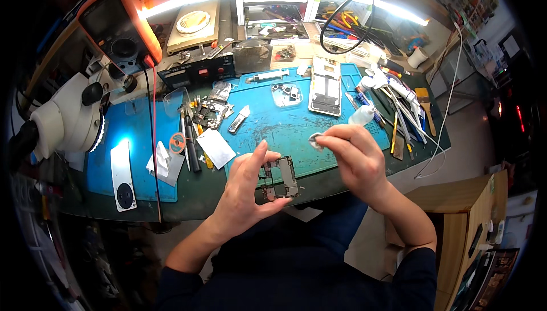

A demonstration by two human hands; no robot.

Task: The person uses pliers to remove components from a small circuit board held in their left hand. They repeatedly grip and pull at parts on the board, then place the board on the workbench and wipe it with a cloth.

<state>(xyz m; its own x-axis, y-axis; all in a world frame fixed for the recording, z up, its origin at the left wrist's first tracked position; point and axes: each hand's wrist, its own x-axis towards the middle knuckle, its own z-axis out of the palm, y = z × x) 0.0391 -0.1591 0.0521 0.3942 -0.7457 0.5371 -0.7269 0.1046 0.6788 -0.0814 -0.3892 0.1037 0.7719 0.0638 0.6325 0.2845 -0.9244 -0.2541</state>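
My left hand point(240, 192) grips a small phone circuit board point(285, 177) by its edges, thumb below and fingers above, over the bench's front edge. The board has a grey shield plate and an open gap on its left part. To its upper right, my right hand point(363, 160) pinches a small crumpled white wad point(314, 140), perhaps tissue or cotton. The wad is apart from the board. Just beyond my right hand stands a white squeeze bottle point(361, 115). Further back on the blue mat point(268, 134) lies an opened phone housing point(326, 91) beside a clear dish point(286, 101) of small parts.
At left stand an orange multimeter point(117, 29) and a white microscope point(62, 111) above a lit white slab point(121, 168). Loose boards point(211, 113), a white paper point(216, 148) and a solder spool point(177, 143) lie mid-left. Tweezers, brushes point(423, 97) and tubes crowd the right.
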